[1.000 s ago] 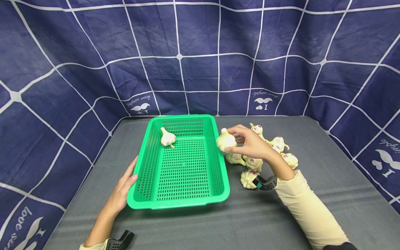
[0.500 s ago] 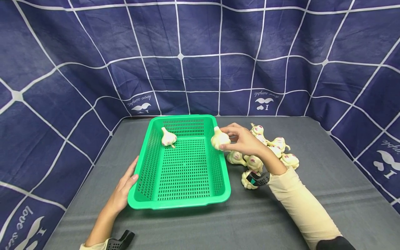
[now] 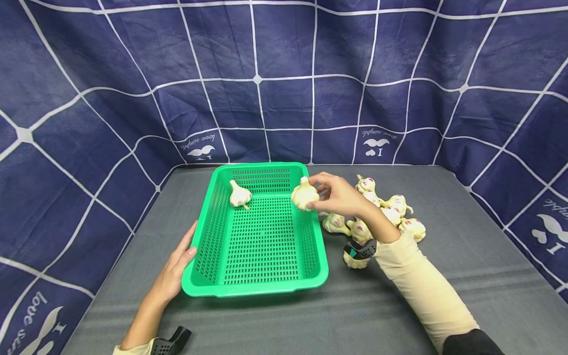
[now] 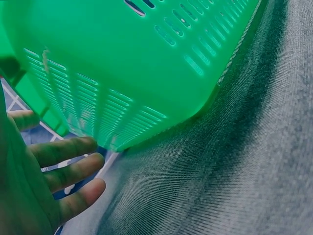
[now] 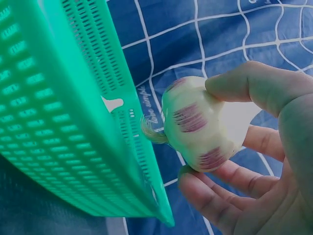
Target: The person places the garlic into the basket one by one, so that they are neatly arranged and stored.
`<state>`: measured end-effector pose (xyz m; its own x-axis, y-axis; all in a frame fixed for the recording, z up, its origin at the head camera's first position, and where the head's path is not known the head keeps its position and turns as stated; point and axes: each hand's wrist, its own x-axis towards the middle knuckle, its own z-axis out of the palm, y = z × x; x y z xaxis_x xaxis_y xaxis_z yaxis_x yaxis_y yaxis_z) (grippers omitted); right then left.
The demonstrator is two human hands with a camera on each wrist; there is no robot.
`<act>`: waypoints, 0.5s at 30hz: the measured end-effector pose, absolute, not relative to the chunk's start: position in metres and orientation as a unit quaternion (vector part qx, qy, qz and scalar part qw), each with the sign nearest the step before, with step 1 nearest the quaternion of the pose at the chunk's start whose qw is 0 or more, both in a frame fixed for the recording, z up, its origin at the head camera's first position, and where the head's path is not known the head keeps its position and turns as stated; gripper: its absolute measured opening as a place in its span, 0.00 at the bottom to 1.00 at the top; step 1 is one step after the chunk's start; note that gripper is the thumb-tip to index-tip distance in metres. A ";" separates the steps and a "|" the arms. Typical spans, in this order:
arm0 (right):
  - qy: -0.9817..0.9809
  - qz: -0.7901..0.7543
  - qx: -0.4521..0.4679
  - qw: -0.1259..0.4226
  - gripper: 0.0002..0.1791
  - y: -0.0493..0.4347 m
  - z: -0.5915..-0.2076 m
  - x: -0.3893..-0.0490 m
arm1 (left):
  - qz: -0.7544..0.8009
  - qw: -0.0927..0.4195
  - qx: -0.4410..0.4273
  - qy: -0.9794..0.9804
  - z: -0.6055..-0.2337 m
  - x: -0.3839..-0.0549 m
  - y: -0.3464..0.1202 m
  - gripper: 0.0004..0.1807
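My right hand (image 3: 340, 198) holds a garlic bulb (image 3: 304, 195) between thumb and fingers, over the right rim of a green plastic basket (image 3: 255, 290). In the right wrist view, the bulb (image 5: 198, 125) shows purple streaks and a tuft of roots, and its stem points toward the palm. Another garlic bulb (image 3: 240, 197) lies inside the basket at the far left. My left hand (image 3: 174, 271) rests against the basket's left side. The left wrist view shows its fingers (image 4: 73, 171) extended beside the slotted wall (image 4: 98, 63).
Several garlic bulbs (image 3: 393, 215) lie in a loose pile right of the basket, partly hidden by my right hand and wrist. A grey cloth (image 3: 355, 315) covers the table. A blue checked curtain (image 3: 284, 103) stands behind and at both sides.
My right hand has carried the garlic bulb leftward, from beside the basket's right rim to over it. The left hand and basket have hardly moved.
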<state>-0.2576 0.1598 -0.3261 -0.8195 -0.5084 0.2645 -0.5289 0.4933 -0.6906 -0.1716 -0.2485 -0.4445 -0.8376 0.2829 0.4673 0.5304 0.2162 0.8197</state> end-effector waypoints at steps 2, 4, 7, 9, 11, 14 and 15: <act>-0.863 0.405 0.302 0.010 0.30 0.156 -0.325 -0.260 | -0.569 0.107 -0.262 -0.772 -0.445 -0.171 -0.249 0.30; -0.862 0.404 0.306 0.008 0.31 0.153 -0.325 -0.262 | -0.568 0.106 -0.260 -0.773 -0.445 -0.171 -0.249 0.30; -0.859 0.408 0.310 0.005 0.31 0.149 -0.324 -0.265 | -0.566 0.106 -0.258 -0.776 -0.445 -0.171 -0.249 0.30; -0.856 0.413 0.311 0.000 0.31 0.147 -0.325 -0.267 | -0.563 0.106 -0.257 -0.778 -0.445 -0.171 -0.249 0.30; -0.853 0.419 0.312 -0.005 0.30 0.146 -0.326 -0.269 | -0.563 0.106 -0.258 -0.778 -0.444 -0.171 -0.249 0.30; -0.847 0.428 0.315 -0.014 0.30 0.143 -0.326 -0.271 | -0.563 0.107 -0.260 -0.777 -0.444 -0.172 -0.249 0.30; -0.844 0.432 0.316 -0.018 0.30 0.142 -0.326 -0.272 | -0.562 0.109 -0.260 -0.778 -0.443 -0.172 -0.249 0.30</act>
<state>-0.2720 0.1423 -0.3262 -0.7993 -0.5497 0.2426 -0.5182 0.4262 -0.7415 -0.1716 -0.2491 -0.4435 -0.8414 0.2809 0.4617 0.5265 0.2334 0.8175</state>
